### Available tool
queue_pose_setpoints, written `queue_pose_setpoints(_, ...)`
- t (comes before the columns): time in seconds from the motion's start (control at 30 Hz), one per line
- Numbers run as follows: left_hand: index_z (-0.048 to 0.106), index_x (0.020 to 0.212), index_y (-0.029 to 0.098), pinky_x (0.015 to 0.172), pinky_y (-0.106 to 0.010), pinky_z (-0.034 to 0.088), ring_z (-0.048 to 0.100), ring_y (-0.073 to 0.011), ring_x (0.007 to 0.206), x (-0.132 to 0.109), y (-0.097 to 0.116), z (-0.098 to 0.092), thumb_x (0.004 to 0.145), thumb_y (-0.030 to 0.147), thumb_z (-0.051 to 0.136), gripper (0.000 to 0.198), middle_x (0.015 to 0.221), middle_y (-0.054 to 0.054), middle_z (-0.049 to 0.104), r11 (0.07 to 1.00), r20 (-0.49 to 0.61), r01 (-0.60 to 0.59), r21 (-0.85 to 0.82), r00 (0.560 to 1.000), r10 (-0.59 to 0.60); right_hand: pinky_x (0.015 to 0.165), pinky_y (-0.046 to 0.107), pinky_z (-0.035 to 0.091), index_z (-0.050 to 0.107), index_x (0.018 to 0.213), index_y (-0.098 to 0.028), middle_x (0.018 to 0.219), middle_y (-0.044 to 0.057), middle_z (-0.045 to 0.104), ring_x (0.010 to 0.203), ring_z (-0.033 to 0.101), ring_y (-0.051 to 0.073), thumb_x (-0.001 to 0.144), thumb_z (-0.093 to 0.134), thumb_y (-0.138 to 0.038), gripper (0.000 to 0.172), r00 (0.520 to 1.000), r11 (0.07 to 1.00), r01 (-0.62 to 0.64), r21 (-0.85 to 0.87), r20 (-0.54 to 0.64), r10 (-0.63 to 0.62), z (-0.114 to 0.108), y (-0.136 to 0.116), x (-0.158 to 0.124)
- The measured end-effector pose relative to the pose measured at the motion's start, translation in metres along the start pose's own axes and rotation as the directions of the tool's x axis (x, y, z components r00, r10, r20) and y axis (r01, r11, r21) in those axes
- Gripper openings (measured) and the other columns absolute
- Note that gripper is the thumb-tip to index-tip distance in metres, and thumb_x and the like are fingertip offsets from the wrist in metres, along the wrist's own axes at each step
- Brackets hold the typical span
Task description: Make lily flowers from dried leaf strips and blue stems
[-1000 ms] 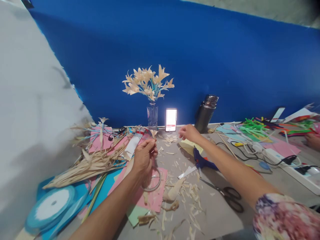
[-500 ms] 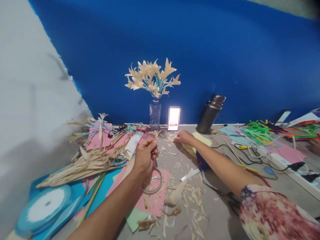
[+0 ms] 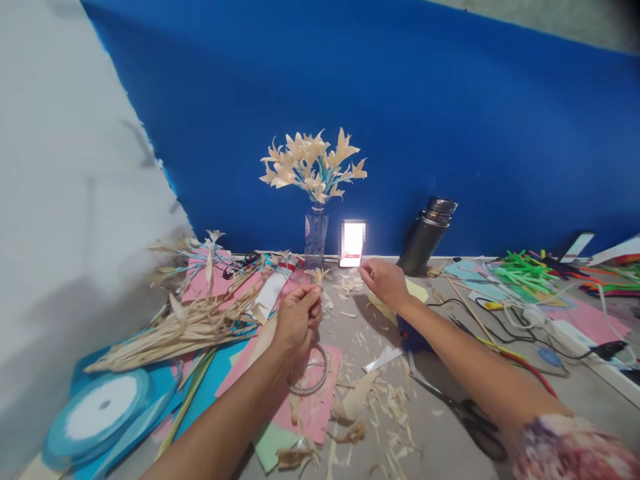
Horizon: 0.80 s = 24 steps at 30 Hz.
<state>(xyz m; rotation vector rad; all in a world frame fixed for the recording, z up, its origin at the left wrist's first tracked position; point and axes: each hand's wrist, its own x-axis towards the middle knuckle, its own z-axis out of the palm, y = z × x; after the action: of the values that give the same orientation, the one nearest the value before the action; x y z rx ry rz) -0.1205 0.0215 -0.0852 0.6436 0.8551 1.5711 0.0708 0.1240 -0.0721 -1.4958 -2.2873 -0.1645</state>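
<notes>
Blue wall point(image 3: 400, 100), pale flower point(image 3: 317, 274) above left hand point(image 3: 297, 321) pinching it, right hand point(image 3: 388, 283), grip unclear

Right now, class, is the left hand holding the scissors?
No, the left hand pinches a small flower at its fingertips, while the scissors lie on the table.

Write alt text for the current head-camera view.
A person's left hand pinches a small pale papery flower; the right hand hovers near a bright-screened phone. Behind, a clear vase of similar flowers stands before a blue wall.
</notes>
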Motion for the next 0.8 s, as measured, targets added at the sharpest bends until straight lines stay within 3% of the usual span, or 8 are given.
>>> queue_pose_setpoints(0.07, 0.057, 0.071, 0.015, 0.038, -0.015, 0.015, 0.026, -0.0012, 0.041, -0.004, 0.0, 0.003, 0.06, 0.037, 0.089, 0.04, 0.053, 0.01, 0.041, 1.0, 0.012, 0.022, 0.019, 1.0, -0.022, 0.071, 0.026, 0.039, 0.07, 0.09, -0.019, 0.086, 0.006, 0.074, 0.081, 0.066, 0.019, 0.1, 0.049, -0.033, 0.027, 0.986, 0.994, 0.088, 0.073, -0.151, -0.076, -0.01, -0.011, -0.018)
queue_pose_setpoints(0.13, 0.058, 0.072, 0.015, 0.038, -0.016, 0.017, 0.026, -0.0013, 0.041, -0.009, -0.001, 0.007, 0.06, 0.038, 0.089, 0.04, 0.052, 0.01, 0.04, 0.997, -0.006, 0.035, 0.073, 0.999, -0.035, 0.067, 0.027, 0.039, 0.07, 0.086, -0.019, 0.077, 0.004, 0.071, 0.07, 0.064, 0.017, 0.099, 0.052, -0.032, 0.025, 0.935, 0.968, 0.201, 0.148, -0.325, -0.144, -0.018, -0.024, -0.037)
queue_pose_setpoints(0.27, 0.064, 0.076, 0.016, 0.041, -0.018, 0.022, 0.032, -0.0028, 0.042, -0.02, -0.002, 0.015, 0.06, 0.038, 0.089, 0.037, 0.057, 0.008, 0.049, 0.979, -0.047, -0.001, 0.203, 0.999, 0.011, 0.063, 0.029, 0.036, 0.069, 0.081, -0.02, 0.07, 0.003, 0.07, 0.063, 0.06, 0.016, 0.097, 0.055, -0.025, 0.021, 0.874, 0.949, 0.291, 0.123, -0.437, -0.212, -0.029, -0.047, -0.063)
queue_pose_setpoints(0.43, 0.065, 0.068, 0.016, 0.042, -0.021, 0.022, 0.034, -0.0046, 0.044, -0.026, 0.0, 0.02, 0.06, 0.033, 0.087, 0.029, 0.058, 0.004, 0.055, 0.95, -0.04, -0.104, 0.293, 0.992, 0.121, 0.064, 0.029, 0.037, 0.068, 0.081, -0.02, 0.071, 0.004, 0.071, 0.065, 0.061, 0.016, 0.096, 0.056, -0.022, 0.019, 0.856, 0.942, 0.324, 0.086, -0.451, -0.254, -0.038, -0.054, -0.073)
queue_pose_setpoints(0.53, 0.061, 0.068, 0.017, 0.041, -0.02, 0.02, 0.03, -0.0036, 0.043, -0.027, 0.002, 0.021, 0.062, 0.03, 0.085, 0.028, 0.054, 0.007, 0.047, 0.967, -0.027, -0.037, 0.251, 0.999, 0.046, 0.063, 0.027, 0.04, 0.067, 0.083, -0.02, 0.07, 0.002, 0.07, 0.061, 0.06, 0.015, 0.096, 0.056, -0.023, 0.018, 0.859, 0.918, 0.322, 0.23, -0.479, -0.181, -0.043, -0.051, -0.075)
queue_pose_setpoints(0.6, 0.057, 0.067, 0.017, 0.041, -0.019, 0.017, 0.025, -0.0028, 0.042, -0.027, 0.003, 0.021, 0.061, 0.029, 0.084, 0.029, 0.051, 0.01, 0.04, 0.982, 0.002, 0.045, 0.185, 0.999, -0.046, 0.061, 0.026, 0.042, 0.067, 0.081, -0.02, 0.067, 0.001, 0.068, 0.059, 0.059, 0.014, 0.095, 0.056, -0.025, 0.018, 0.887, 0.883, 0.267, 0.386, -0.458, -0.068, -0.045, -0.049, -0.077)
queue_pose_setpoints(0.7, 0.054, 0.067, 0.018, 0.04, -0.018, 0.01, 0.019, -0.0025, 0.041, -0.025, 0.002, 0.02, 0.058, 0.026, 0.083, 0.031, 0.048, 0.012, 0.032, 0.99, 0.029, 0.127, 0.066, 0.991, -0.129, 0.058, 0.025, 0.045, 0.067, 0.082, -0.02, 0.068, 0.001, 0.069, 0.057, 0.06, 0.014, 0.093, 0.055, -0.031, 0.02, 0.941, 0.768, 0.103, 0.632, -0.312, 0.13, -0.045, -0.048, -0.077)
queue_pose_setpoints(0.8, 0.053, 0.067, 0.018, 0.04, -0.017, 0.007, 0.016, -0.0022, 0.041, -0.024, 0.0, 0.02, 0.057, 0.024, 0.082, 0.032, 0.047, 0.013, 0.03, 0.989, 0.028, 0.147, 0.019, 0.989, -0.147, 0.056, 0.024, 0.047, 0.07, 0.093, -0.019, 0.075, 0.001, 0.072, 0.058, 0.06, 0.014, 0.089, 0.059, -0.032, 0.018, 0.976, 0.648, -0.017, 0.762, -0.128, 0.175, -0.039, -0.051, -0.076)
